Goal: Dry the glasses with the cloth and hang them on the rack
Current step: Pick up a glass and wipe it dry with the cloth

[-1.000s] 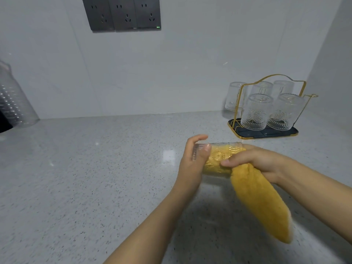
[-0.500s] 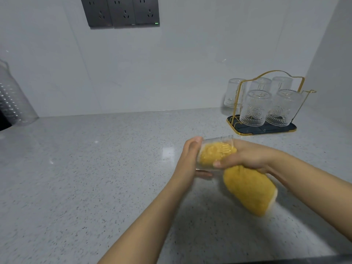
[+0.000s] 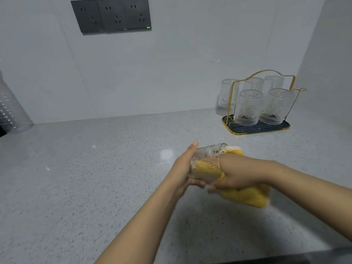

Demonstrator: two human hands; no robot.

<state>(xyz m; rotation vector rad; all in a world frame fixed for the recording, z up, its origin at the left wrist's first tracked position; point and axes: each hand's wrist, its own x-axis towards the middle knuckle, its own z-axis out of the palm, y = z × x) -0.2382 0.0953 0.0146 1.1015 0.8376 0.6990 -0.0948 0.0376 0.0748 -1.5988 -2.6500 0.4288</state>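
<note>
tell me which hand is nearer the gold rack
Right. The right hand, gripping the yellow cloth at the glass, sits on the side toward the rack; the left hand holds the glass's far end, farther from it.

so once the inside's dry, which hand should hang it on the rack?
Left, probably. The left hand already grips the glass round its base, while the right hand is busy holding the yellow cloth in its mouth. The rack sits to the right, though, so the left must reach across.
</note>
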